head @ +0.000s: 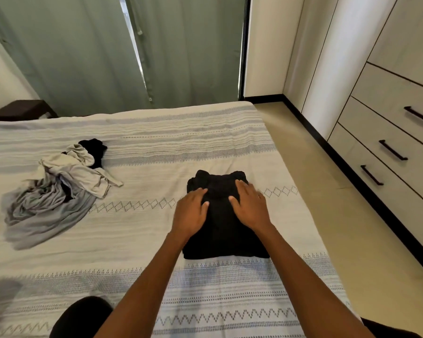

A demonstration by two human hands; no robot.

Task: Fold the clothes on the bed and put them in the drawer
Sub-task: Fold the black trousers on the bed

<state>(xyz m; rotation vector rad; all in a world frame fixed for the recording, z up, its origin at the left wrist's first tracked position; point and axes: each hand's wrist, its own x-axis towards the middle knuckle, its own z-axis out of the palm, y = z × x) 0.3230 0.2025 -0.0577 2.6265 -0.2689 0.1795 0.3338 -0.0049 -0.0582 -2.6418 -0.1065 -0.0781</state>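
Observation:
A black garment (221,230) lies folded into a thick rectangle on the right half of the bed (156,147). My left hand (191,213) rests flat on its left side, fingers straight. My right hand (249,203) presses flat on its right side, fingers spread toward the far edge. A loose pile of clothes (59,181) lies at the bed's left: a grey piece, a beige piece and a black piece bunched together. The drawers (391,147) with black handles stand shut along the right wall.
A strip of beige floor (327,179) runs between the bed and the drawers. Green curtains (108,52) hang behind the bed. A dark nightstand (20,109) sits at the far left. My dark-clothed knee (83,315) shows at the bottom edge.

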